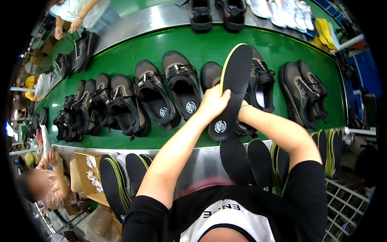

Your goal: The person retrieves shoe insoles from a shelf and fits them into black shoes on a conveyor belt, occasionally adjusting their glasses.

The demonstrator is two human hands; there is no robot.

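Note:
My left hand grips a black insole with a yellow edge by its left side, thumb on top. The insole is held up over the green belt, toe end away from me, heel with a round white print toward me. My right hand is behind the insole; only the wrist with a band shows, and its fingers are hidden. Under and beside the insole is a pair of dark brown and black shoes; the right shoe shows a pale inside, and the left shoe is partly covered.
Several more shoes line the green belt to the left, and a pair stands right. Stacks of insoles and an open cardboard box lie along the near metal edge. Other people work at far left and lower left.

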